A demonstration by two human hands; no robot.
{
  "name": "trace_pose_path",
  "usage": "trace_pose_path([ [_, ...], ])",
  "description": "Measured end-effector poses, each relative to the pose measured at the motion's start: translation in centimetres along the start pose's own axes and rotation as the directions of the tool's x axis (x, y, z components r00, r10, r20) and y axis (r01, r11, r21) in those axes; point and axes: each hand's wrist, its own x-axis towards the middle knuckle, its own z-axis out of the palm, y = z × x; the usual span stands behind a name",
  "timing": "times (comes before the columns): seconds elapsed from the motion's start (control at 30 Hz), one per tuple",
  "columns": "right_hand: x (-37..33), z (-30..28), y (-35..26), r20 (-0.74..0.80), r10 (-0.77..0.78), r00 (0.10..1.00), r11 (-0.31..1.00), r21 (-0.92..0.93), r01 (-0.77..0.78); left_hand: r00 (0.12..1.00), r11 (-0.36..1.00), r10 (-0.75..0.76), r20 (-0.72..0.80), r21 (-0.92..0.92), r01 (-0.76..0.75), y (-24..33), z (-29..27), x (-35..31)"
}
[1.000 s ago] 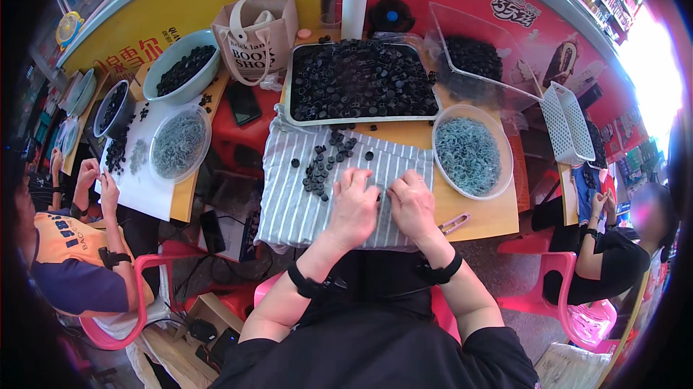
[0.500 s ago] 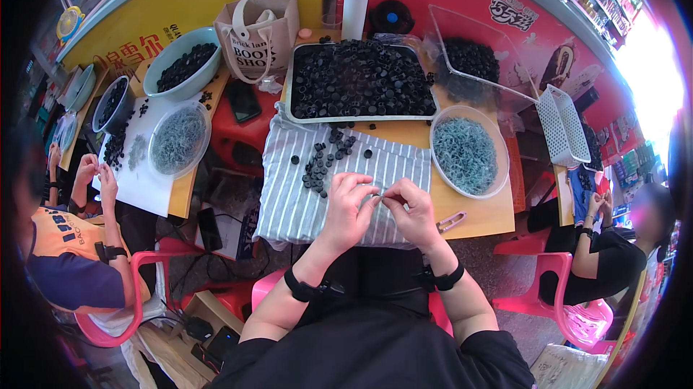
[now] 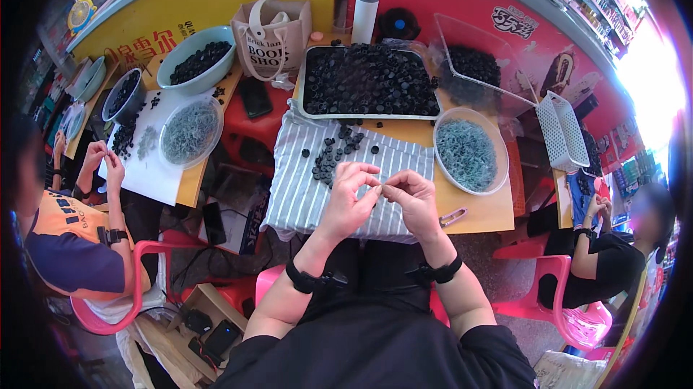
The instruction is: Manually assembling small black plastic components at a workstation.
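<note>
My left hand (image 3: 351,198) and my right hand (image 3: 411,200) meet over the near edge of a striped grey cloth (image 3: 296,198). Both are closed in a pinch, thumb against forefinger, with the fingertips almost touching. Whatever they pinch is too small to make out. Just beyond my left hand lies a loose pile of small black caps (image 3: 326,160). Behind the cloth stands a white-rimmed tray (image 3: 346,116) heaped with the same black caps. Right of the cloth is a round, clear tub (image 3: 504,162) full of small bluish-green translucent pieces (image 3: 467,156).
A pink tool (image 3: 454,217) lies by the table's near right edge. Behind the tray stand a white bottle (image 3: 366,14) and a canvas bag (image 3: 273,41). At the right is a white perforated basket (image 3: 561,131). People work at tables on both sides, the left one (image 3: 79,237) with similar tubs.
The view has shifted slightly, so the table things sit a little further right. My hands stay pinched together, their fingertips a little closer and higher.
</note>
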Motion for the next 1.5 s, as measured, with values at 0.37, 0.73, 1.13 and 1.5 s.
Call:
trace_pose_path([
  [0.37, 0.3, -0.4, 0.2, 0.058, 0.297, 0.953, 0.899, 0.320, -0.299, 0.984, 0.987, 0.149, 0.097, 0.051, -0.155, -1.3, -0.8, 1.2],
  [0.73, 0.2, 0.0, 0.5, -0.047, 0.286, 0.957, 0.877, 0.415, -0.242, 0.989, 0.996, 0.091, 0.116, -0.033, -0.088, -1.7, -0.6, 1.1],
  [1.13, -0.7, 1.3, 0.1, -0.183, -0.029, 0.983, 0.999, -0.035, 0.023, 0.994, 0.996, 0.086, 0.062, 0.023, -0.088, -1.2, 0.5, 0.5],
  [1.5, -1.0, 1.6, -0.2, -0.222, -0.106, 0.969, 0.992, -0.089, 0.088, 0.997, 0.999, 0.024, 0.067, 0.044, -0.027, -1.0, 0.4, 0.5],
])
